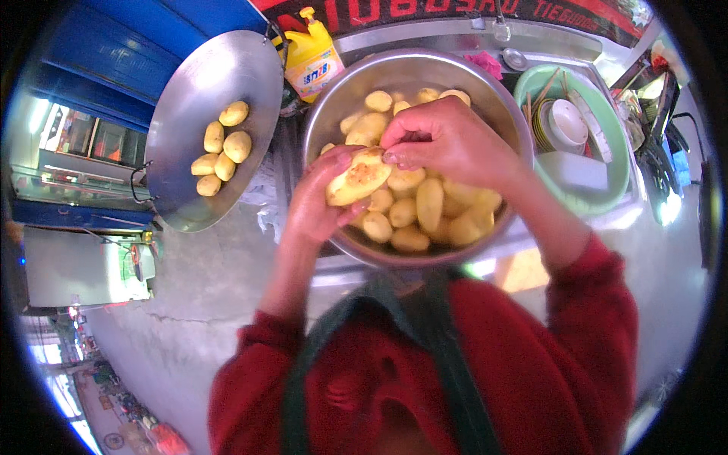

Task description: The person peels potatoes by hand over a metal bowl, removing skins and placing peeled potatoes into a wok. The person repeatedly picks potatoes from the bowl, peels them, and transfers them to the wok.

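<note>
My left hand [319,196] holds a peeled potato [359,176] with a brownish patch on its upper face, over the left part of a large steel basin [418,259]. At the potato's right end, the bent fingers of my right hand [449,142] touch it; whether they pinch something small cannot be seen. Several peeled potatoes [429,202] lie in the basin beneath both hands, some of them hidden by the hands. To the left, a wide metal wok [187,108] with side handles holds several more peeled potatoes [236,147].
A yellow detergent bottle [313,57] with a pump stands between wok and basin. At the right, a green plastic tub [617,187] holds bowls, plates and chopsticks. Behind the basin lie a pink cloth [484,63] and a metal ladle [514,58]. A pale appliance [74,267] stands far left.
</note>
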`<control>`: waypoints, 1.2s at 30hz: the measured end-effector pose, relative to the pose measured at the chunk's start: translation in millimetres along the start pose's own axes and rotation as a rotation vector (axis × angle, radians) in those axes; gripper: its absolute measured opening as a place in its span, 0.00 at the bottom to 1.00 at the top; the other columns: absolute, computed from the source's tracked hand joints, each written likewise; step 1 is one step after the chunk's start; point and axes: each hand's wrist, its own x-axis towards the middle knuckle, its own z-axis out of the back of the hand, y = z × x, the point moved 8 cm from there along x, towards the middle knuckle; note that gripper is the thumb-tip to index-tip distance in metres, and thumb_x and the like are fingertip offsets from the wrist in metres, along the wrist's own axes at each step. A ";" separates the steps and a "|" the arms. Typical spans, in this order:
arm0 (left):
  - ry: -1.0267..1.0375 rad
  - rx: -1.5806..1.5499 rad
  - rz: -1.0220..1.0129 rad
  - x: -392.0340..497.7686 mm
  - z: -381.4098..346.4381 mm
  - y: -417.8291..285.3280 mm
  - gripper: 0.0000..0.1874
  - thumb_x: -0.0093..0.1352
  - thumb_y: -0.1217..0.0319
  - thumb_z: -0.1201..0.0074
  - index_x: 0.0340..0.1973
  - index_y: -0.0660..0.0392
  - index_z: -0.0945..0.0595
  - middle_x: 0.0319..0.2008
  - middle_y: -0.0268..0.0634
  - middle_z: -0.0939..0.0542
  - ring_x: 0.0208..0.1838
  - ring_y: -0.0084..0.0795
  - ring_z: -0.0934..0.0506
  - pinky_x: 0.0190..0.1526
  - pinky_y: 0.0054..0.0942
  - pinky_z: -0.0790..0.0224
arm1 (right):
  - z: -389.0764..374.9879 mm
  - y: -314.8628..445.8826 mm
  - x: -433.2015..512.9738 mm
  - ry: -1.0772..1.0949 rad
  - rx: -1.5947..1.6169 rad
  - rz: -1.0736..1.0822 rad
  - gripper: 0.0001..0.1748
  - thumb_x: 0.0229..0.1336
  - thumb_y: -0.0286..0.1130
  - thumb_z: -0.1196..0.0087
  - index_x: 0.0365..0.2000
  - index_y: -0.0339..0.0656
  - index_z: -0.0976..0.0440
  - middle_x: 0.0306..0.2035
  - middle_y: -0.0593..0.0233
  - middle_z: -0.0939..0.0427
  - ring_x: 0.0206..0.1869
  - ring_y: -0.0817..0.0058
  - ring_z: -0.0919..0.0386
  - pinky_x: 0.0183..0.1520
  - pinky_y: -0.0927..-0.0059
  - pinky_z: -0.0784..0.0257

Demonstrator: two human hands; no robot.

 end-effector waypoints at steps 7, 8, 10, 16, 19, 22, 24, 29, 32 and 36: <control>-0.085 0.271 0.228 4.9 -3.3 2.2 0.20 0.67 0.59 0.45 0.48 0.59 0.23 0.37 0.41 0.19 0.30 0.29 0.19 0.13 0.19 0.38 | -22.1 1.8 -22.9 0.071 -0.417 0.190 0.08 0.51 0.29 0.43 0.32 0.37 0.27 0.30 0.55 0.24 0.33 0.57 0.23 0.39 0.59 0.27; -0.080 0.266 0.239 7.4 -4.6 3.9 0.20 0.67 0.59 0.45 0.48 0.59 0.23 0.37 0.41 0.19 0.30 0.29 0.19 0.13 0.19 0.38 | -24.8 -1.4 -25.3 0.027 -0.522 0.188 0.07 0.51 0.27 0.45 0.32 0.39 0.28 0.29 0.56 0.25 0.34 0.57 0.23 0.38 0.57 0.27; -0.027 0.293 0.279 12.4 -7.9 10.0 0.20 0.67 0.58 0.45 0.48 0.58 0.23 0.38 0.40 0.19 0.31 0.28 0.18 0.12 0.18 0.39 | -28.4 -5.4 -31.6 -0.023 -0.561 0.214 0.10 0.51 0.27 0.46 0.34 0.34 0.30 0.31 0.52 0.25 0.35 0.54 0.22 0.37 0.55 0.26; 0.221 -0.044 0.352 17.4 -17.0 30.5 0.18 0.69 0.59 0.50 0.47 0.59 0.25 0.36 0.45 0.19 0.20 0.33 0.24 0.08 0.20 0.50 | -14.7 -17.9 -36.5 -0.135 -0.337 0.145 0.10 0.52 0.31 0.44 0.33 0.34 0.27 0.32 0.54 0.22 0.36 0.56 0.22 0.37 0.58 0.26; 0.174 -0.086 0.351 20.0 -6.5 32.3 0.18 0.70 0.59 0.51 0.47 0.59 0.24 0.38 0.48 0.19 0.18 0.36 0.24 0.07 0.21 0.52 | -7.3 -17.4 -31.6 -0.073 -0.158 0.089 0.09 0.54 0.32 0.44 0.32 0.37 0.24 0.31 0.56 0.21 0.35 0.58 0.22 0.38 0.61 0.27; 0.342 -0.120 0.414 17.6 -18.8 30.2 0.18 0.69 0.59 0.51 0.47 0.58 0.24 0.39 0.47 0.18 0.24 0.38 0.20 0.09 0.21 0.45 | -2.5 -7.9 -28.1 0.018 -0.160 0.101 0.08 0.55 0.32 0.44 0.31 0.38 0.23 0.31 0.57 0.21 0.34 0.58 0.22 0.40 0.63 0.28; 0.352 -0.053 0.450 16.5 -22.8 27.9 0.18 0.69 0.59 0.50 0.48 0.56 0.23 0.40 0.45 0.18 0.32 0.37 0.18 0.14 0.22 0.36 | -3.2 -5.7 -28.4 0.097 -0.200 0.081 0.08 0.55 0.32 0.45 0.30 0.37 0.24 0.30 0.56 0.21 0.34 0.57 0.23 0.40 0.62 0.28; 0.070 0.350 0.415 16.0 -21.5 20.4 0.18 0.68 0.59 0.46 0.50 0.52 0.23 0.43 0.35 0.19 0.46 0.31 0.18 0.31 0.25 0.23 | -9.6 -6.0 -40.1 0.117 -0.387 0.090 0.06 0.52 0.28 0.42 0.29 0.38 0.26 0.28 0.57 0.23 0.33 0.60 0.22 0.36 0.64 0.27; -0.012 0.324 0.414 20.4 -35.6 31.4 0.18 0.68 0.57 0.47 0.51 0.48 0.24 0.45 0.32 0.20 0.44 0.28 0.18 0.25 0.22 0.27 | 0.3 -17.3 -52.9 -0.052 -0.451 -0.031 0.07 0.52 0.28 0.47 0.30 0.36 0.27 0.30 0.52 0.22 0.36 0.52 0.23 0.40 0.55 0.29; 0.016 0.104 0.381 38.3 -52.1 48.2 0.19 0.71 0.58 0.52 0.51 0.57 0.25 0.42 0.41 0.19 0.33 0.33 0.18 0.10 0.18 0.46 | 30.5 -25.2 -78.6 -0.334 -0.250 -0.118 0.05 0.49 0.24 0.45 0.29 0.35 0.27 0.26 0.56 0.23 0.29 0.62 0.21 0.33 0.65 0.27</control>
